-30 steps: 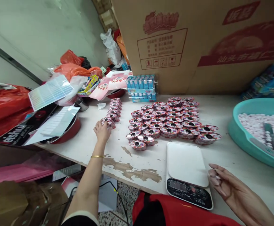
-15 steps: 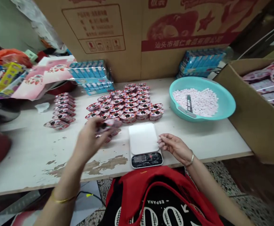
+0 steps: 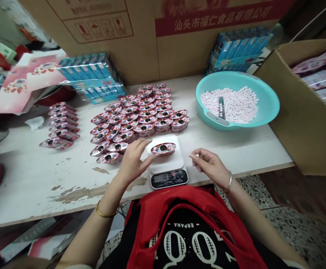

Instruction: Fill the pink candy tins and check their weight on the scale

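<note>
A digital kitchen scale [image 3: 167, 164] with a white top and dark display panel lies near the table's front edge. On its plate rests one red-and-pink candy box [image 3: 163, 148], pointed at both ends, with a dark round hole on top. My left hand [image 3: 133, 158] is at the box's left side, thumb and fingers spread and not closed on it. Right of the scale, my right hand [image 3: 211, 166] pinches a small white candy pellet [image 3: 197, 155] between thumb and fingers. Rows of similar boxes [image 3: 147, 113] stand together behind the scale.
A turquoise basin [image 3: 269, 104] of white pellets, with a dark strip-like tool [image 3: 221, 108] in it, stands at right. Beyond it is an open carton [image 3: 297, 123] of packets. More boxes [image 3: 63, 121] line the left. Blue wrapped packs [image 3: 95, 76] stand at the back.
My left hand has brought a candy box from the left onto the scale and loosened its fingers. My right hand stays beside the scale. The view has tilted down slightly.
</note>
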Demonstrator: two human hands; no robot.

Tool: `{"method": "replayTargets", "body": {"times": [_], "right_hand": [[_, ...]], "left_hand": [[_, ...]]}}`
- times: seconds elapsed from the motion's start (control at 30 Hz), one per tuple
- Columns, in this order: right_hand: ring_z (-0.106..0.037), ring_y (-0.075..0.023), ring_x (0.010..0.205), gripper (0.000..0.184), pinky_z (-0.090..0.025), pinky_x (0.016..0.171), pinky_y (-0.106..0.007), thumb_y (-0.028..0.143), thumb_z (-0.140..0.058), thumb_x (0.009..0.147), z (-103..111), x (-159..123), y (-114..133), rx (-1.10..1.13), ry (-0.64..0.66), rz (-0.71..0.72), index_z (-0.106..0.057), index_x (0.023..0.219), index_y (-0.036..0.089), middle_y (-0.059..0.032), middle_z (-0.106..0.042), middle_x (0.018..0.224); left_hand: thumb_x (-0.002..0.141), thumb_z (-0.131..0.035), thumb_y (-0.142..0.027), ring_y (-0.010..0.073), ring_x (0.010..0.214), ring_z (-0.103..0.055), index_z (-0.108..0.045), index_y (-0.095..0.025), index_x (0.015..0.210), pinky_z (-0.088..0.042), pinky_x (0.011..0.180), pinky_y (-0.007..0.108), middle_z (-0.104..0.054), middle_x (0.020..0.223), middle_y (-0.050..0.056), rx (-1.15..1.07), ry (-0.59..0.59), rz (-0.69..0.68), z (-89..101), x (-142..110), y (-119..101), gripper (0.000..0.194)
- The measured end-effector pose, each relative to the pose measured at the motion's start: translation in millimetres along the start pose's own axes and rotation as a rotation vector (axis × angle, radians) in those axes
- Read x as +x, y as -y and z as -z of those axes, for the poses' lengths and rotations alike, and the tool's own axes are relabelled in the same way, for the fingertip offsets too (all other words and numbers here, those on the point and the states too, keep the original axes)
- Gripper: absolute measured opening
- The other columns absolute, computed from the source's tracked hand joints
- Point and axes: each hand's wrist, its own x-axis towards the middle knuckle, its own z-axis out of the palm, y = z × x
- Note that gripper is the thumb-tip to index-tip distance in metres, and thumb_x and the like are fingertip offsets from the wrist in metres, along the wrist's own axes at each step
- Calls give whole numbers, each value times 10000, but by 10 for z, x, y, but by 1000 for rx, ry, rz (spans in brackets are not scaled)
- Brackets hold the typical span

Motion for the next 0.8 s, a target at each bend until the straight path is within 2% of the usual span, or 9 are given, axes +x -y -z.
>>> {"method": "replayTargets", "body": {"times": [0.07,0.17,0.27,0.37,0.53,0.7,0.8], "right_hand": [[-419,-71,491,371,-331,487,-231,530,-652,818,-75,46,123,-95,30,101,-599,835,163,33,-526,615],[-406,-77,515,338,-317,498,-237,504,-640,844,-190,129,268,-167,70,225,-603,853,168,35,-507,627],[-375,-79,519,308,-287,495,-242,476,-630,864,-287,200,342,-221,88,285,-599,862,170,42,-478,619],[-373,-83,532,246,-281,516,-248,413,-608,893,-374,258,426,-352,88,341,-599,866,169,38,-489,630],[-432,-109,613,176,-301,591,-259,313,-575,914,-530,391,619,-617,137,445,-567,806,175,12,-532,670],[-451,-138,618,163,-276,585,-268,356,-596,904,-665,516,651,-851,172,376,-577,837,209,-2,-519,643],[-477,-151,628,161,-297,593,-268,370,-590,907,-659,524,660,-831,170,380,-604,969,223,-6,-538,659]], "left_hand": [[905,-576,-382,199,1009,-605,-580,-181,1154,-481,872,331,-654,1066,87,-19,-85,100,45,-209,98,320],[918,-550,-342,175,920,-611,-606,-181,1086,-483,822,306,-657,975,63,-28,-124,237,12,-606,235,239],[926,-531,-324,164,873,-610,-609,-179,1061,-482,798,297,-650,934,53,-53,-123,348,-135,-1002,297,213],[928,-522,-317,165,874,-608,-614,-177,1036,-483,797,300,-644,925,57,-86,-145,428,-333,-1261,277,199],[920,-526,-343,186,908,-603,-637,-186,975,-464,855,348,-658,938,62,-47,-183,483,-519,-1348,243,200],[930,-517,-315,171,894,-603,-635,-187,962,-473,841,341,-659,921,55,-121,-167,486,-468,-1286,224,178],[936,-507,-298,158,876,-606,-619,-193,1031,-497,807,320,-634,927,55,-202,-242,442,-410,-1159,112,181]]}}
